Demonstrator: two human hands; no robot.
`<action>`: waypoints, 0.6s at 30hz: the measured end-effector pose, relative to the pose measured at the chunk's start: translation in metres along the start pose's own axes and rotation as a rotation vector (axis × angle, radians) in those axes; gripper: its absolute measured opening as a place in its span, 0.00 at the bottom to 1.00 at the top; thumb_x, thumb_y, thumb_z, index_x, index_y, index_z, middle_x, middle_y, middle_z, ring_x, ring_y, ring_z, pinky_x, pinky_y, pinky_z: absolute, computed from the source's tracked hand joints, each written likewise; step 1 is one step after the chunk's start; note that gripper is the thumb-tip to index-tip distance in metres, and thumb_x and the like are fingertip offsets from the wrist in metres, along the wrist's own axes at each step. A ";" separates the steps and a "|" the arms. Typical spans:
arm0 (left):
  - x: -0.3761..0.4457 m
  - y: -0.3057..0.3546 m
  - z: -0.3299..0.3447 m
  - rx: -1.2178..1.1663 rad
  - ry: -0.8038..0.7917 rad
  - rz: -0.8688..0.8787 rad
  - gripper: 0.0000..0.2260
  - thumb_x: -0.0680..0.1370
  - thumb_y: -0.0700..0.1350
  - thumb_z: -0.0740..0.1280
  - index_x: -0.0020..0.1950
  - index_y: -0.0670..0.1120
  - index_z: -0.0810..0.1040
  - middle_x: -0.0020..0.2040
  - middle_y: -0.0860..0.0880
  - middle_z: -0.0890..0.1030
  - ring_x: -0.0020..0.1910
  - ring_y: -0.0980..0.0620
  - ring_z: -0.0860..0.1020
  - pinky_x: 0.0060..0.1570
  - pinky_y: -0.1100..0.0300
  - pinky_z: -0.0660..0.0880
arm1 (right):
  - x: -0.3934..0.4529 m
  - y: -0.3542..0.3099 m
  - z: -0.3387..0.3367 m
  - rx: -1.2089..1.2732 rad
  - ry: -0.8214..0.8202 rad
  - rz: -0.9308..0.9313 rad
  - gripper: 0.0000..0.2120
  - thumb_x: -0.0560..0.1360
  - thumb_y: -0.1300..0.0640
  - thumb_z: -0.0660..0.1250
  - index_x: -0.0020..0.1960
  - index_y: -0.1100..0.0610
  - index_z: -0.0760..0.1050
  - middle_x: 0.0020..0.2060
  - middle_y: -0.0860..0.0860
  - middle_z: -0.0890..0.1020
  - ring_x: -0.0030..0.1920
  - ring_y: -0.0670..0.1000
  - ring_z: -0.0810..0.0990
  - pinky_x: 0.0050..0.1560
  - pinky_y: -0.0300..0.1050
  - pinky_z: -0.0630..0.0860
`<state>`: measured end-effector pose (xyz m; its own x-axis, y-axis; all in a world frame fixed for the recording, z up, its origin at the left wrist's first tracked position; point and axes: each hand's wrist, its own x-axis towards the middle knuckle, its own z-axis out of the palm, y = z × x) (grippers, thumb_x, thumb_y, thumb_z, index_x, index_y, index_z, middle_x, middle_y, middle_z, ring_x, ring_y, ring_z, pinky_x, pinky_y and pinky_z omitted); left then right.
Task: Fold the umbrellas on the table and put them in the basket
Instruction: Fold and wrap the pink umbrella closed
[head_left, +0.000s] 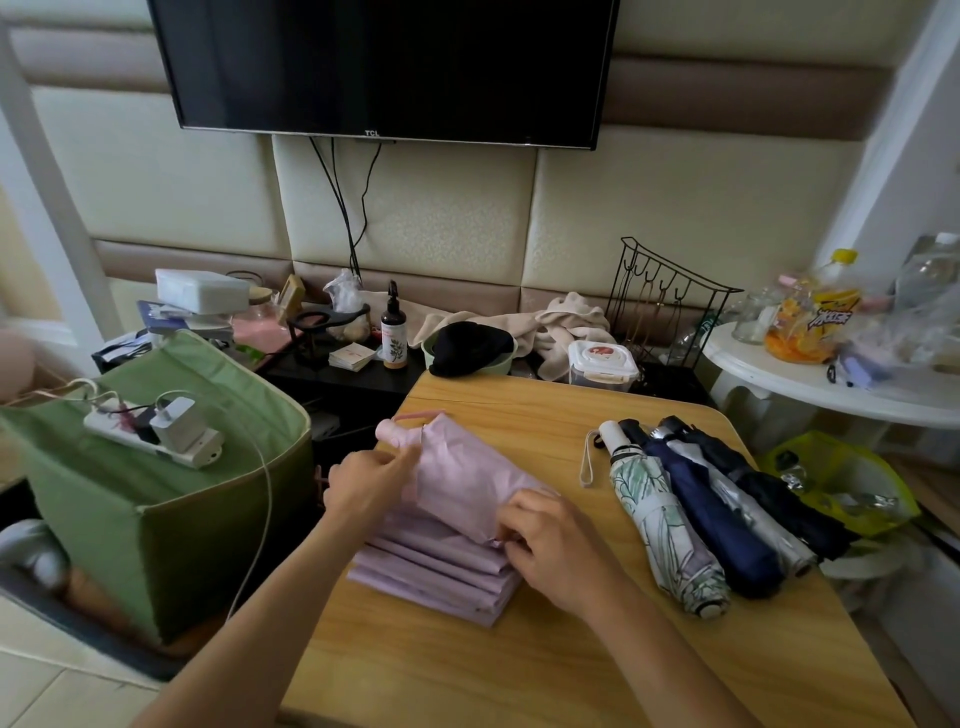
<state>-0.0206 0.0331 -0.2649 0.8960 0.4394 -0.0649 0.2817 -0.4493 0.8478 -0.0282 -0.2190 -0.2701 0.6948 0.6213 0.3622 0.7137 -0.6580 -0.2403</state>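
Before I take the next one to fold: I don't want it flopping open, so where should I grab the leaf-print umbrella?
Probably around the bundled canopy just below the white handle of the leaf-print umbrella, coming from above on its left. That side is bare table; the navy umbrella lies against its right. It lies flat, handle pointing away.

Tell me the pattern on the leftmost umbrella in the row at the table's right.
White with a green leaf print, seen in the head view.

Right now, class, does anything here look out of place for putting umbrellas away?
Yes. A power strip with a charger lies on the green basket's closed top, so it blocks the way in. The pink umbrella is half folded.
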 end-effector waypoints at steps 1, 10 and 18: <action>0.000 -0.003 0.000 -0.063 -0.077 0.009 0.25 0.67 0.68 0.65 0.36 0.46 0.83 0.37 0.48 0.81 0.43 0.44 0.79 0.49 0.44 0.78 | 0.000 0.000 -0.001 0.003 -0.007 0.010 0.03 0.73 0.60 0.69 0.46 0.53 0.79 0.46 0.47 0.80 0.49 0.51 0.77 0.48 0.44 0.72; -0.016 0.001 -0.028 -0.299 -0.154 0.275 0.16 0.77 0.54 0.74 0.45 0.39 0.85 0.42 0.38 0.84 0.40 0.41 0.80 0.47 0.47 0.77 | 0.004 0.003 0.000 0.055 -0.063 0.094 0.04 0.74 0.60 0.67 0.46 0.52 0.77 0.46 0.47 0.78 0.50 0.50 0.75 0.48 0.44 0.72; -0.035 0.004 -0.068 0.100 -0.367 0.466 0.04 0.70 0.53 0.79 0.42 0.57 0.87 0.47 0.53 0.80 0.43 0.61 0.74 0.48 0.64 0.70 | 0.007 0.001 -0.001 0.064 -0.082 0.148 0.05 0.72 0.62 0.68 0.44 0.53 0.78 0.46 0.48 0.79 0.48 0.51 0.77 0.47 0.48 0.74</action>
<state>-0.0742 0.0687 -0.2233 0.9878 -0.1108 0.1097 -0.1547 -0.6086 0.7783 -0.0232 -0.2155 -0.2667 0.7955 0.5544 0.2444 0.6057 -0.7178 -0.3434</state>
